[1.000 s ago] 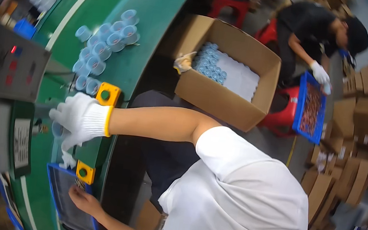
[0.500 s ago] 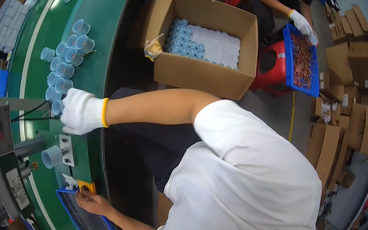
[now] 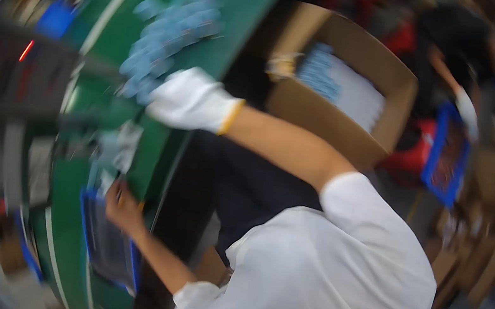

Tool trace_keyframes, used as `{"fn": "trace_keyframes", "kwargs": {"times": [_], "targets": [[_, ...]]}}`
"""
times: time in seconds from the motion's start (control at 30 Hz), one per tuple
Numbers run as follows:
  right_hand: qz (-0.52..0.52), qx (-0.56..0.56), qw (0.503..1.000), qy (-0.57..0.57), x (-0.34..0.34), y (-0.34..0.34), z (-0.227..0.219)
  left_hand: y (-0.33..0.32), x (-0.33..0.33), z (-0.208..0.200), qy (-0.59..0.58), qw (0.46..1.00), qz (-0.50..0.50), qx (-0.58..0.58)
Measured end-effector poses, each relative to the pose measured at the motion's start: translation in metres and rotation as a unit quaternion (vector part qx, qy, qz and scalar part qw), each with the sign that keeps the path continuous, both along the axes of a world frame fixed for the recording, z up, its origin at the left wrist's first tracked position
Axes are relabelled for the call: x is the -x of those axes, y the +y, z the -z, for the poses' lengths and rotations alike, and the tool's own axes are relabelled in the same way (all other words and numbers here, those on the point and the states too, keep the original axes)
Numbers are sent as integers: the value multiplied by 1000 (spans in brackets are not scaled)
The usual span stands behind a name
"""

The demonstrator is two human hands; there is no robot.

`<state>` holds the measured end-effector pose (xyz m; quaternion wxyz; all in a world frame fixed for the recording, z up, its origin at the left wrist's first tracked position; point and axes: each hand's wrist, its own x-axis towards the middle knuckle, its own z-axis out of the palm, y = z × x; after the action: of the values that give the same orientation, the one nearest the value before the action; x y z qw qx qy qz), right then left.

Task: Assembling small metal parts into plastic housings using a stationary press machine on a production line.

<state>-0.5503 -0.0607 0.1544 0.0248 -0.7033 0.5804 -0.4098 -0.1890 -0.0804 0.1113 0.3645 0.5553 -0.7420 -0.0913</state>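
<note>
My right hand (image 3: 188,101), in a white knitted glove with a yellow cuff, is at the near end of a cluster of light blue cups (image 3: 173,31) on the green bench. Its fingers are smeared and partly hidden, so a grip on a cup cannot be made out. My bare left hand (image 3: 123,205) is closed in a pinch beside a small yellow block (image 3: 140,205); what it pinches is too blurred to name. Between my hands stands a pale fixture (image 3: 127,143) with a blurred light blue cup (image 3: 107,148) at it.
A blue-rimmed dark tray (image 3: 110,239) lies below my left hand. Grey equipment with red lights (image 3: 5,64) stands at the left. An open carton (image 3: 330,112) partly filled with cups is at the upper right. Beyond it, another person's gloved hand (image 3: 468,114) is near a blue tray (image 3: 433,144).
The whole view has swung and blurred, shifting the bench and carton rightward. My right hand stays by the cups. My left hand has lifted slightly off the yellow block, fingers toward the fixture.
</note>
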Motion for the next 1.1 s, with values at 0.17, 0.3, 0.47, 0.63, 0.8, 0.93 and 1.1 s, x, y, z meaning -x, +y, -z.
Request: {"fn": "trace_keyframes", "kwargs": {"times": [0.17,0.3,0.47,0.63,0.8,0.93,1.1], "targets": [[-57,21,997,-50,-6,1,-1,8,11,-12,9,999,9,34],[-33,-64,991,-111,-11,6,-1,15,4,-20,63,998,22,17],[-45,-48,993,-95,-16,0,3,15,2,-35,151,988,30,14],[-34,-74,991,-108,-13,0,1,-16,21,-86,108,992,40,46],[-23,-92,988,-124,-14,4,4,-43,30,-125,133,984,70,-93],[-18,-108,986,-127,-14,4,2,-52,39,-137,113,979,104,-132],[-13,-113,986,-121,-10,5,4,-70,59,-153,-73,971,119,-196]]}}
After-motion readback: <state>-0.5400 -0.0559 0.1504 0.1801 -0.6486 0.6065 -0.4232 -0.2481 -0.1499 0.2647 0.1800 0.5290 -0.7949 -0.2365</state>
